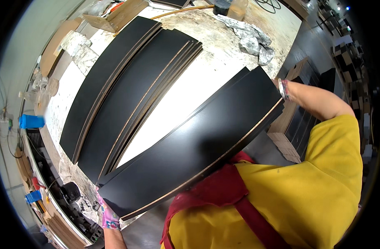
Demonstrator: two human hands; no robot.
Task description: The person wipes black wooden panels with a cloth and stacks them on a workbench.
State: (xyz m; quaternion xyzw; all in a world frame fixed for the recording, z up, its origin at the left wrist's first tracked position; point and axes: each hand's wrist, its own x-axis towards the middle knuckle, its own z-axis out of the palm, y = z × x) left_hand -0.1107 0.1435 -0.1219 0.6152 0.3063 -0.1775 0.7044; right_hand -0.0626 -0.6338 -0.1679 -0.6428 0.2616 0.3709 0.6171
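- The front black boards (198, 141) lay slantwise before the person, long and slightly curved, at the near side of the white surface (179, 97); I could not tell whether they rested on it or were lifted a little.
- The left hand (109, 213), in a flowery glove, was against their left end; its fingers were partly hidden there, so I could not tell how tightly they closed.
- The right hand (280, 88) was at the far right end, its fingers behind the boards, and I could not tell whether they were clenched or loose.
- The boards looked stiff and, being long and layered, probably fairly heavy; their smooth faces seemed likely to slide and scratch, so both ends, held by the pale edges, looked the safest hold.
- Two more stacks of black boards (136, 99) lay beyond, side by side.
- Past them stood an open brown box (115, 17), its inside hard to make out.
- A dark cup (222, 6) stood beside a cloudy plastic tub (237, 10); their contents were unclear.
- To the left hung a blue bin (32, 121), its inside out of sight.
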